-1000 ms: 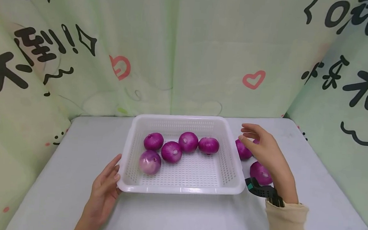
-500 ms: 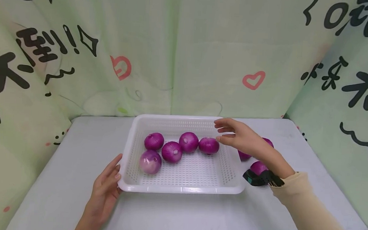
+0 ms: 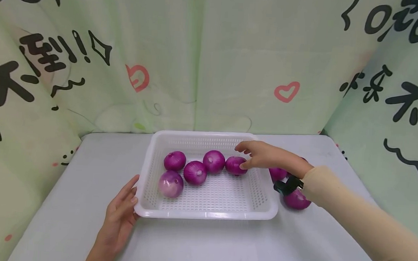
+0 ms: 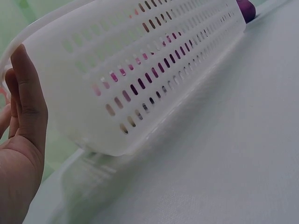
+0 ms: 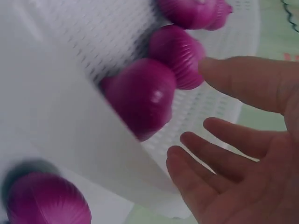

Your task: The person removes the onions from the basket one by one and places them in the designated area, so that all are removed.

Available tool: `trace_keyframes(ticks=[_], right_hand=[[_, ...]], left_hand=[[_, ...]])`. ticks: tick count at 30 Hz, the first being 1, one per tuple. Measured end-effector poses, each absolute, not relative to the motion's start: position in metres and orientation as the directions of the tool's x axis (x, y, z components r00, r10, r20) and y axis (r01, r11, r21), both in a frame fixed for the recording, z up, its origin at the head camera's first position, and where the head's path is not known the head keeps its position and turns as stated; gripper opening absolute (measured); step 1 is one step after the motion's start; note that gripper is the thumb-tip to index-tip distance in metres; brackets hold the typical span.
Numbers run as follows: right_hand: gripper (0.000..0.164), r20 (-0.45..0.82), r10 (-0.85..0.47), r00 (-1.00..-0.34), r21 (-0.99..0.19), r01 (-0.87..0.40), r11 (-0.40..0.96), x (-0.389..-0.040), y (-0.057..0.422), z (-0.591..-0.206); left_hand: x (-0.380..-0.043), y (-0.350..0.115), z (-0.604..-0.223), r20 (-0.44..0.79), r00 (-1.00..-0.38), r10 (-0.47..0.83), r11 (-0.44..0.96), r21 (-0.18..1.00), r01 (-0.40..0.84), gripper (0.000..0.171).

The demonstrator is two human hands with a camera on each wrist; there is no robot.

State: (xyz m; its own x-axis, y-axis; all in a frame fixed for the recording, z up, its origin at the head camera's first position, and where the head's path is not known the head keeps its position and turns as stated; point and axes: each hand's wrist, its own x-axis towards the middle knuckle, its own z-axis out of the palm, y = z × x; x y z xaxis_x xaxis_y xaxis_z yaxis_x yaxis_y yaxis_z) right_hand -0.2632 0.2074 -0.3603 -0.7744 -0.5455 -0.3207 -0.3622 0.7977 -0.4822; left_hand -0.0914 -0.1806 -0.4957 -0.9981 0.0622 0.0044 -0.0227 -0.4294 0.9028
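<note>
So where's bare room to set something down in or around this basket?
In the basket, the front-right floor, between the onions and the front and right walls. On the table, the strip between the basket's front and the head view's bottom edge. It's crowded in the basket's left half and right of the basket, where loose onions lie by the sleeve.

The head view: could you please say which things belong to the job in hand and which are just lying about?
In the job: left hand, right hand, white basket, onions inside, probably onions beside the basket.
Just around: table, curtain, wrist strap.
</note>
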Motion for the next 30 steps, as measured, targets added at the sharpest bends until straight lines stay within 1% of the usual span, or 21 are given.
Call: trace_keyframes(ticks=[7, 12, 15, 21, 30], right_hand=[[0.07, -0.412, -0.567, -0.713, -0.377, -0.433, 0.819, -0.27, 0.202, -0.366], [0.072, -0.445, -0.579, -0.683, -0.341, -0.468, 0.815, -0.273, 0.197, -0.371], [0.07, -0.447, -0.588, -0.674, -0.32, -0.493, 0.809, -0.275, 0.192, -0.375], [0.061, -0.477, -0.561, -0.676, -0.27, -0.495, 0.826, -0.276, 0.185, -0.384], [0.055, -0.482, -0.561, -0.673, -0.218, -0.528, 0.821, -0.275, 0.18, -0.385]], left_hand=[[-0.091, -0.179, -0.497, -0.009, -0.998, 0.068, -0.422, 0.906, -0.037, 0.057], [-0.089, -0.179, -0.495, -0.004, -0.997, 0.074, -0.43, 0.902, -0.036, 0.057], [-0.09, -0.18, -0.493, 0.002, -0.998, 0.07, -0.436, 0.9, -0.029, 0.057], [-0.091, -0.179, -0.493, -0.006, -0.998, 0.063, -0.426, 0.904, -0.033, 0.057], [-0.09, -0.18, -0.492, -0.013, -0.998, 0.06, -0.424, 0.905, -0.038, 0.057]])
